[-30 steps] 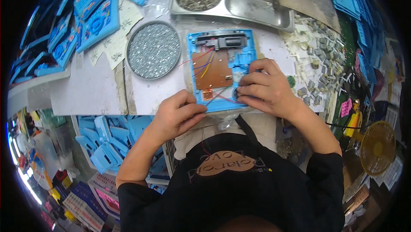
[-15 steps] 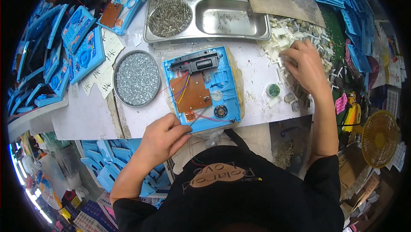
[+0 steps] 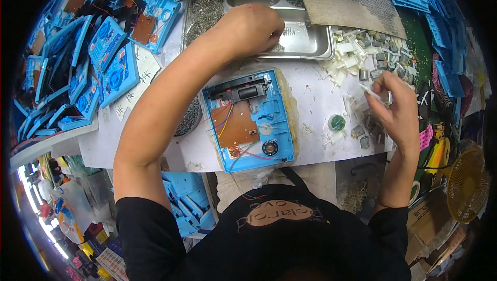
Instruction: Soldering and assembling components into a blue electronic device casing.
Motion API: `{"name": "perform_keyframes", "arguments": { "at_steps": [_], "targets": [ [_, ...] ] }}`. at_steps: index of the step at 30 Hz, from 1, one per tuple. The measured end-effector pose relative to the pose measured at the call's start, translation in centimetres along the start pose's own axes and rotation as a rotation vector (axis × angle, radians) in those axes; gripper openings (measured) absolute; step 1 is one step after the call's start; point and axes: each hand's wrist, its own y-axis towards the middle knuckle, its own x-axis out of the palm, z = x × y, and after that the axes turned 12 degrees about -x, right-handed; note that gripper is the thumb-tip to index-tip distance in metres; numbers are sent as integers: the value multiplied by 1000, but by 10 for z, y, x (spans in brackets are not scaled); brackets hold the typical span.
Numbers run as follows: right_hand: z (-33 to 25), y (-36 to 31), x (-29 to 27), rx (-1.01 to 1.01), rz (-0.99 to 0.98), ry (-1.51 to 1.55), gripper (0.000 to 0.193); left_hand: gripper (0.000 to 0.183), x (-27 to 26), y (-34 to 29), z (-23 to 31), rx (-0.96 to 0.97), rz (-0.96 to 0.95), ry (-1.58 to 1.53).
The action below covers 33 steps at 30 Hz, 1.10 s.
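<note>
My left hand [image 3: 253,28] reaches into a compartment of the metal tray [image 3: 327,52], where small springs [image 3: 290,31] lie. Its fingers are closed with the tips pointing down, and whatever they pinch is hidden. Above the pile of white plastic parts [image 3: 348,63], my right hand [image 3: 397,107] pinches a small white plastic part [image 3: 368,90] between thumb and fingers. Between my arms, a blue plastic casing [image 3: 278,118] lies open on the table, with a brown circuit board [image 3: 235,125], thin coloured wires and a black mechanism [image 3: 243,92] inside.
A round dish of small metal pieces [image 3: 190,119] is partly covered by my left forearm. Blue casings [image 3: 116,76] are stacked at the left, and more blue parts [image 3: 449,42] at the right. A green-topped round container [image 3: 337,122] stands near the plastic parts. A perforated sheet [image 3: 352,4] leans beside the tray.
My left hand has left the casing's near edge and reached forward into the tray's spring compartment. My right hand has drawn back slightly from the pile with a white plastic part.
</note>
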Motion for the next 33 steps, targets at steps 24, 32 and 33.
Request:
{"name": "perform_keyframes", "arguments": {
  "at_steps": [24,32,33],
  "targets": [
    [-21,14,19,-130,12,47,24,13,-7,-3,-1,-52,-165,17],
    [-21,36,24,-163,20,67,24,14,-4,-1,3,-64,-159,62],
    [-22,38,25,-181,21,63,23,13,-1,1,3,-75,-148,96]
  ]
}}
